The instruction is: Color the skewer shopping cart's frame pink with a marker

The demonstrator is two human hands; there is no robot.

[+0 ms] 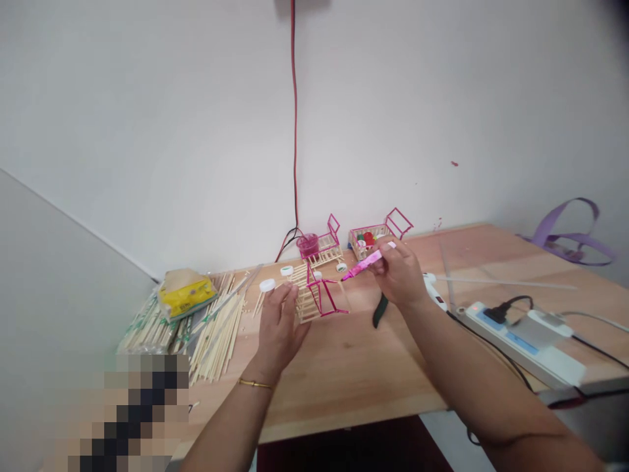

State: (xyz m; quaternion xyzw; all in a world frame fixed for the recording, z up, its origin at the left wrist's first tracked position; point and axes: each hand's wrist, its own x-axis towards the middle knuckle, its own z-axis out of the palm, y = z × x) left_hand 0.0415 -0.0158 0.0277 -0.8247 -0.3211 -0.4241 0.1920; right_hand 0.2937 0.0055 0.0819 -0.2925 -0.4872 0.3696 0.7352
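Observation:
My left hand [279,323] grips a small cart-like model made of bamboo sticks [314,296] with a pink-painted frame, steadying it on the wooden table [354,367]. My right hand [400,272] holds a pink marker [366,264], its tip pointing at the pink frame of the model. Two similar stick models stand behind: one with a pink cup [318,244] and one filled with coloured caps [376,236].
A heap of bamboo sticks [206,328] and a yellow packet [187,292] lie at the left. White bottle caps [268,284] sit near the model. A glue gun [435,288] and a white power strip [521,334] are to the right, a purple strap [570,236] beyond. A red cable [295,131] runs down the wall.

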